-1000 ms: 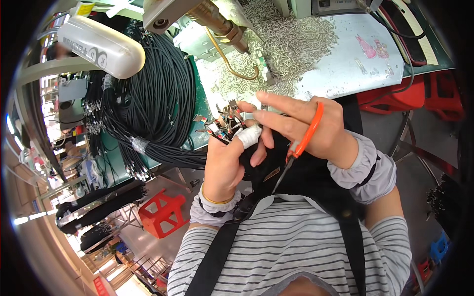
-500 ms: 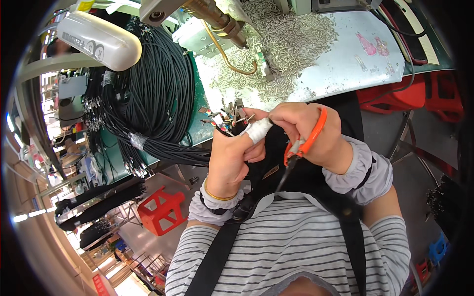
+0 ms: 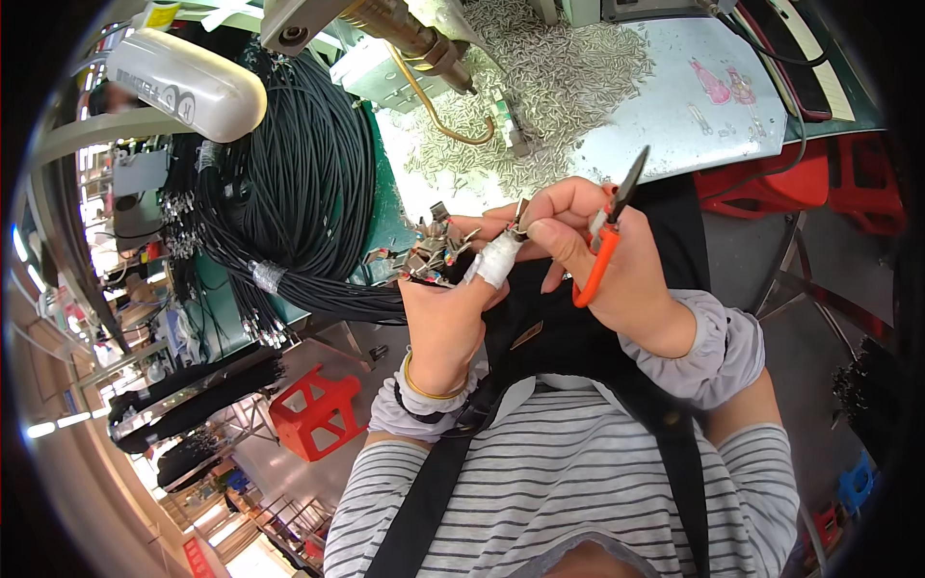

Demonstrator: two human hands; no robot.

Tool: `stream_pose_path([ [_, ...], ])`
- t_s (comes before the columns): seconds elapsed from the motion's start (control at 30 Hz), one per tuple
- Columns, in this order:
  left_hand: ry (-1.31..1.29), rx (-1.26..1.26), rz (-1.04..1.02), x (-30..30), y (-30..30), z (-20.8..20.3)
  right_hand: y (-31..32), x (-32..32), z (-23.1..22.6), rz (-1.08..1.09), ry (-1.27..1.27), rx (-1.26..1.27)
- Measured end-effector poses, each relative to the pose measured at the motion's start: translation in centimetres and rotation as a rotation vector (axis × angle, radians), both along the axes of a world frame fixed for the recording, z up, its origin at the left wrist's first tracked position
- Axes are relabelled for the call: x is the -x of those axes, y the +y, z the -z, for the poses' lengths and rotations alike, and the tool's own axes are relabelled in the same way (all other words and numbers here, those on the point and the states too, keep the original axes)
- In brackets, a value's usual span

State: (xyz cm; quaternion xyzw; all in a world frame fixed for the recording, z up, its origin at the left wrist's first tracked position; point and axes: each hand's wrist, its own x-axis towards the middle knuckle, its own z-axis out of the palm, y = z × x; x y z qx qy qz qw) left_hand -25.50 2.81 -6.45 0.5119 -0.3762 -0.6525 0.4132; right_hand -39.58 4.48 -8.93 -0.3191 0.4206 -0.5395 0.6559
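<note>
My left hand [image 3: 445, 323] is closed around the end of a bundle of black cables [image 3: 361, 301]. Small metal connectors [image 3: 431, 252] with coloured wire ends fan out above its fist. White tape [image 3: 494, 260] wraps its thumb. Orange-handled scissors [image 3: 599, 262] hang in my right hand [image 3: 631, 279], their dark blades pointing up and away to the right. The thumb and forefinger of that hand pinch together beside the taped thumb, at a small metal connector [image 3: 521, 214] standing up there. Exactly what those fingertips grip is partly hidden.
A heap of small metal pieces [image 3: 568, 87] covers much of the pale work surface [image 3: 713, 125]. Above it reaches a machine head [image 3: 424, 48] with a bent copper-coloured tube. Coiled black cables [image 3: 299, 164] lie at left. Red stools [image 3: 316, 414] stand on the floor.
The scissors have swung in my right hand from pointing down toward my body to pointing up and away. My right fingers have opened out from a fist and pinch beside the left thumb.
</note>
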Motion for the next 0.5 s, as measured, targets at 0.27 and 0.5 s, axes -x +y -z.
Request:
stream_pose_path([
  [0.27, 0.02, 0.097, -0.045, -0.1, 0.3, 0.4, 0.2, 1.5, 0.9, -0.134, 0.85, 0.351],
  [0.5, -0.072, 0.199, -0.032, 0.2, 0.0, 0.5, 0.6, 0.1, 3.0, -0.037, 0.977, 0.384],
])
